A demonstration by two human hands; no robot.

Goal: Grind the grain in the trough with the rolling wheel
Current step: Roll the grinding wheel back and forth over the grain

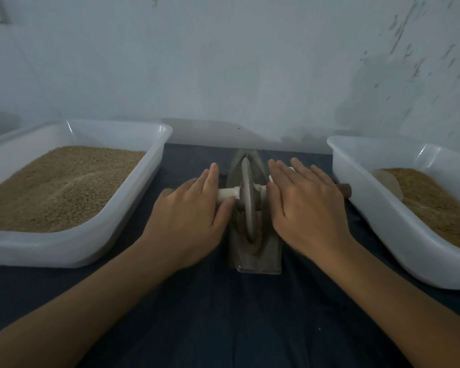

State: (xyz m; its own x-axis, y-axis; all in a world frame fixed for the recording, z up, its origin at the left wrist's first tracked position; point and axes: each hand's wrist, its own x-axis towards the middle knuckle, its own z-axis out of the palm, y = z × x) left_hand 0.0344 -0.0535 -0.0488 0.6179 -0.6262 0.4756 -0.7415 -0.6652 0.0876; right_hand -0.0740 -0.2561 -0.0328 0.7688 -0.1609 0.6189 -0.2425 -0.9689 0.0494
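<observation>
Left tray [133,197] of grain; left hand [189,216], fingers straight, pressing flat on the axle [227,194]; wheel [247,200] standing upright in the trough [268,258], centre; right hand [307,205], likewise flat on the axle; right tray [369,208].

Trough [259,257] centred on table [223,328], wheel [247,200] in it; grain-filled trays left [72,251] and right [377,224]; wall [223,62] behind.

Dark desk [223,314]: trough [259,257] in the middle, between left tray [64,251] and right tray [383,235].
</observation>
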